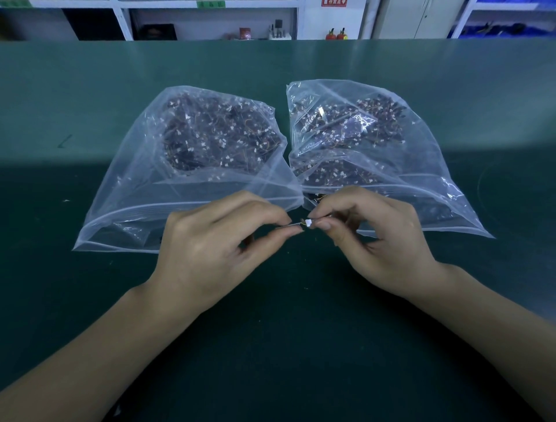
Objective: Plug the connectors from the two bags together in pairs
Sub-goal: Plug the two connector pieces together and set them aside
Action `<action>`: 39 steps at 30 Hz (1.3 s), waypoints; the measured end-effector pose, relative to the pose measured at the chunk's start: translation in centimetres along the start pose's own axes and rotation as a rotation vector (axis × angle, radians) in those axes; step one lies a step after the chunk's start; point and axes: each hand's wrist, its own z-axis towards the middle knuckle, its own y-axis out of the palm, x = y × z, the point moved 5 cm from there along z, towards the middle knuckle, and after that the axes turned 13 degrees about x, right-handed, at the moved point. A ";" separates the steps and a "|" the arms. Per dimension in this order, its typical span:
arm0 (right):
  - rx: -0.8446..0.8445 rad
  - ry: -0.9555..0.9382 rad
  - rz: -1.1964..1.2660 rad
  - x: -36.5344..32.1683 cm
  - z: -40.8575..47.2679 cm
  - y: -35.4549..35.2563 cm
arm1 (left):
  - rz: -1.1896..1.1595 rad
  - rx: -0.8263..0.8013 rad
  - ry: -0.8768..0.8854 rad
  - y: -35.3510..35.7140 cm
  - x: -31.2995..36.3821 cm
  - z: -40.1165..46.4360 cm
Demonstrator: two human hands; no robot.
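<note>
Pinching a small white connector between thumb and forefinger of the right hand, just above the green table and in front of the two bags. Meeting it from the other side, a thin wired piece gripped in the curled fingertips of the left hand; too small to tell whether its own plug is already seated in the white housing or only touching it. Both hands clenched on their parts, remaining fingers tucked under, wrists low and close to the table: likely for steadiness, since parts this tiny need to be lined up end to end before pushing home. Judged as the mating step of one pair, with nearly the whole job ahead, given how full the bags look.

Lying just behind the hands, the left bag and the right bag, clear plastic with zip strips, edges touching in the middle, mouths turned toward the person. Probably set that way so each hand can reach into its own bag without crossing over. Packed inside, dark wire tangles dotted with white housings.

Running along the far side, white shelving holding small items, with two red bottle-like shapes. Showing at the top edge, a red sign and a green label, lettering cut off or too blurred to read. No brand legible on the bags.
</note>
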 end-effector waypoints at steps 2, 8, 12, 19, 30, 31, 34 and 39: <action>-0.006 0.000 0.009 -0.1 0.0 0.1 | 0.002 -0.003 0.012 0.0 0.0 0.0; -0.020 0.024 0.025 0.0 0.1 0.1 | 0.008 -0.010 0.026 0.1 0.2 0.0; -0.044 0.024 0.040 -0.1 0.1 0.4 | 0.013 -0.016 0.040 0.0 0.1 -0.1; -0.076 0.036 0.036 0.2 0.0 0.5 | 0.023 -0.028 0.062 0.1 0.2 -0.1; -0.127 0.028 0.033 0.4 -0.2 0.7 | 0.010 -0.049 0.081 0.3 0.0 -0.3; -0.129 0.026 0.027 0.4 -0.2 0.6 | 0.011 -0.057 0.086 0.4 0.1 -0.4; -0.110 0.038 -0.005 0.7 -0.2 0.4 | 0.016 -0.074 0.078 0.5 0.0 -0.3; -0.004 0.116 -0.086 1.9 0.2 -0.5 | 0.012 -0.021 -0.001 -0.2 -0.4 -0.2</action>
